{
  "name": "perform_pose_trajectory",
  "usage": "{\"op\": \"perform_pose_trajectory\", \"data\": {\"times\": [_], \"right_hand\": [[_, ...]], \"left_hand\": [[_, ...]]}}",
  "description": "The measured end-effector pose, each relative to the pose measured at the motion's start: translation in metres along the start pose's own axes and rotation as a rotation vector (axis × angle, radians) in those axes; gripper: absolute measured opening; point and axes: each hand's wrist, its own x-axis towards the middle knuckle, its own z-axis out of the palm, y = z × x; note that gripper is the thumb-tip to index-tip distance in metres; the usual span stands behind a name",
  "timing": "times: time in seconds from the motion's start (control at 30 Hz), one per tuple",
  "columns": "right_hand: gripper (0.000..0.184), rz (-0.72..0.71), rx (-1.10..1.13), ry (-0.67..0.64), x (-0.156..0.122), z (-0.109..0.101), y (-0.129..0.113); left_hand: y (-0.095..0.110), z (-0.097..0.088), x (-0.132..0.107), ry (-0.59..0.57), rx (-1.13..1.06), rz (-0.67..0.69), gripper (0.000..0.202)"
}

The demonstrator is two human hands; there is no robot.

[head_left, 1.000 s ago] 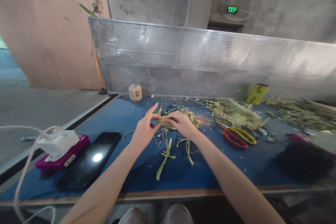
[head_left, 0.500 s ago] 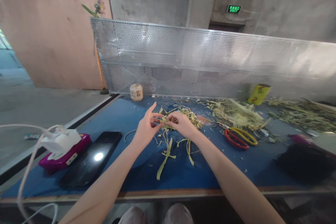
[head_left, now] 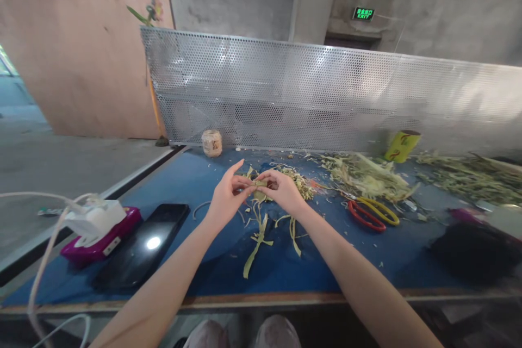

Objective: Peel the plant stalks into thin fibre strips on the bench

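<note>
Both hands meet over the middle of the blue-topped table (head_left: 285, 266). My left hand (head_left: 229, 191) pinches one end of a short pale-green plant strip (head_left: 259, 184) between thumb and fingers, its index finger raised. My right hand (head_left: 281, 189) is closed on the strip's other end, fingertips almost touching the left ones. Just below lie loose dried leaf strips (head_left: 256, 247), with a shorter strand (head_left: 294, 236) to their right. Behind my right hand is a heap of small plant scraps (head_left: 299, 180), partly covered by it.
Red-and-yellow-handled scissors (head_left: 373, 215) lie right, before a pile of dried leaves (head_left: 362, 174). A yellow roll (head_left: 403, 145) and a twine spool (head_left: 212, 143) stand near the perforated metal screen (head_left: 261, 92). At left are a phone (head_left: 142, 247) and a purple power strip (head_left: 101, 242) with a white charger.
The fingers have shifted slightly on the strip. My left fingers have curled in more, and my right fingers now lie flatter along it. The things on the table stay put.
</note>
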Motion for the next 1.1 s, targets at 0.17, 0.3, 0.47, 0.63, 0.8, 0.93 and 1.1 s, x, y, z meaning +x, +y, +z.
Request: {"op": "perform_pose_trajectory", "data": {"times": [0.17, 0.3, 0.47, 0.63, 0.8, 0.93, 1.1], "right_hand": [[0.014, 0.097, 0.119, 0.038, 0.003, -0.003, 0.001], [0.018, 0.162, 0.244, 0.154, 0.007, -0.011, 0.003], [0.022, 0.154, 0.458, 0.617, 0.014, -0.041, 0.012], [0.022, 0.020, 0.548, 0.909, 0.017, -0.078, 0.018], [0.017, -0.029, 0.526, 0.977, 0.017, -0.095, 0.015], [0.014, -0.144, 0.341, 1.035, 0.016, -0.098, 0.008], [0.012, -0.171, -0.049, 1.048, 0.009, -0.114, 0.000]], "left_hand": [[0.004, 0.000, 0.000, 0.059, 0.006, 0.035, 0.059], [0.009, -0.001, 0.001, 0.123, -0.066, 0.012, 0.053], [0.005, -0.006, 0.004, 0.263, -0.078, 0.055, 0.041], [-0.003, -0.010, 0.006, 0.377, 0.027, 0.039, 0.035], [-0.005, -0.011, 0.005, 0.427, 0.116, 0.024, 0.034], [-0.009, -0.013, 0.006, 0.456, 0.183, 0.010, 0.034], [-0.014, -0.018, 0.005, 0.472, 0.381, 0.074, 0.032]]}}
